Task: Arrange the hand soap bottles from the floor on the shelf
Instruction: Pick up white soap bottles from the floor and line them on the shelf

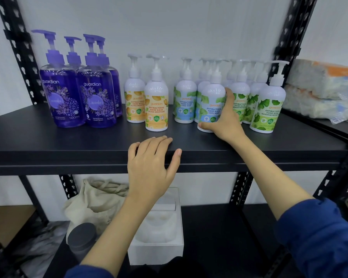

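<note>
Shelf front (68,141) bare; bottles (189,101) crowd the rear.

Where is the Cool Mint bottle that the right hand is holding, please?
In the head view, the Cool Mint bottle stands right of centre on the black shelf, in front of its group, between the Ultra Moisture bottles and the Maximum Protection bottles.

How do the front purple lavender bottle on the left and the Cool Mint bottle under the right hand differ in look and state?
The lavender bottle is see-through with purple liquid and a purple pump; the Cool Mint bottle is opaque white with a white pump and a blue-green label. The lavender bottle looks bigger and wider. It stands untouched, while the right hand grips the Cool Mint bottle. Both stand upright on the black shelf and carry the guardian name.
</note>
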